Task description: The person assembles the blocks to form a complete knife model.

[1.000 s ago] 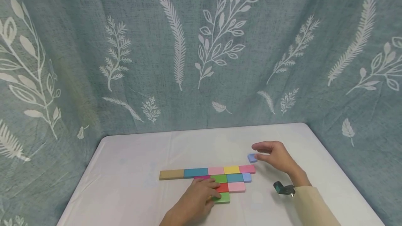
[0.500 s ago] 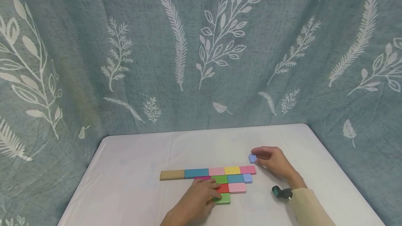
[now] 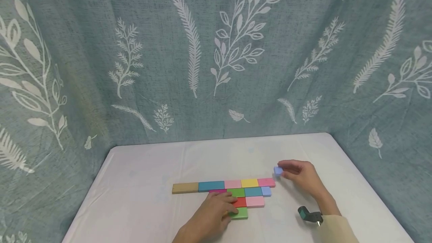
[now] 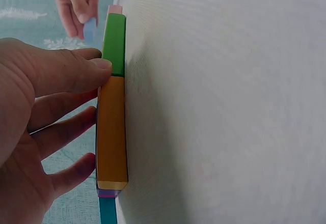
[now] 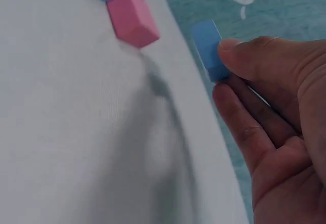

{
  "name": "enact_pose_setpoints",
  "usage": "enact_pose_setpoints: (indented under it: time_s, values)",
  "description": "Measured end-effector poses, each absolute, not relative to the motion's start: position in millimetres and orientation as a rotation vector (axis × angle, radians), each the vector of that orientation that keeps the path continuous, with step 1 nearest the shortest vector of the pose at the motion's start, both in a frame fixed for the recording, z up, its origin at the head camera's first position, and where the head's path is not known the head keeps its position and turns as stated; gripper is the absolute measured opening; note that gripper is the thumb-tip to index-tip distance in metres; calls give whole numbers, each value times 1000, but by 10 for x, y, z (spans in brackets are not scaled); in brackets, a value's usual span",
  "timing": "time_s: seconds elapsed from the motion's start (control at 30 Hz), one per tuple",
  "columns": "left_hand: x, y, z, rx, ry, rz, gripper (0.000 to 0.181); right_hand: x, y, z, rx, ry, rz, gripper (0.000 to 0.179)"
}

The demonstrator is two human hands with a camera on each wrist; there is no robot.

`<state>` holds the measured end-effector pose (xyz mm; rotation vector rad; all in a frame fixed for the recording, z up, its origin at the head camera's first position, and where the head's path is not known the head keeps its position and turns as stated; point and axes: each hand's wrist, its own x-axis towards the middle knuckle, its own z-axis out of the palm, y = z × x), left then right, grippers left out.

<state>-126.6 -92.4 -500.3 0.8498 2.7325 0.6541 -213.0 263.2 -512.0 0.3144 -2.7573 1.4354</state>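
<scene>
In the head view my right hand (image 3: pixel 302 175) pinches a small light-blue block (image 3: pixel 278 171) between thumb and fingers, behind and right of several rows of coloured blocks. The right wrist view shows this blue block (image 5: pixel 209 51) raised off the white tabletop. My left hand (image 3: pixel 210 213) rests on the front rows, covering part of them, its fingers spread over the blocks. Seen from the left wrist, its thumb touches the near side where a green block (image 4: pixel 114 43) meets an orange block (image 4: pixel 112 130). The back row ends in a pink block (image 3: pixel 266 182).
At the left end of the back row lies a tan block (image 3: pixel 185 188), beside a teal block (image 3: pixel 211 186). A second light-blue block (image 3: pixel 266 191) ends the row in front. The white table (image 3: pixel 141 168) stands against a leaf-patterned curtain (image 3: pixel 152 66).
My right hand closed its fingers round the blue block, lifted it and shifted it slightly right. My left hand stays in place on the rows.
</scene>
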Motion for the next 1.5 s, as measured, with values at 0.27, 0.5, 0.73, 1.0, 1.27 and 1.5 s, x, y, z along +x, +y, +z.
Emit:
enact_pose_setpoints:
  time_s: [0.27,0.5,0.73,1.0,1.27,1.5]
  values:
    - [-1256,-929,-5021,877,2755,636,26,-1753,2556,-5027,264,-2745,1518,34]
    - [-1247,-920,-5022,898,2763,638,26,-1496,2465,-5057,236,-2740,1582,35]
    - [-1257,-906,-5031,888,2755,635,27,-1312,2339,-5136,259,-2729,1685,33]
    - [-1261,-903,-5033,858,2747,618,26,-1234,2182,-5153,411,-2741,1682,31]
    - [-1256,-903,-5010,855,2748,610,26,-1256,1973,-5170,719,-2761,1465,29]
    - [-1265,-888,-4994,820,2729,618,25,-1276,1819,-5171,781,-2864,1190,30]
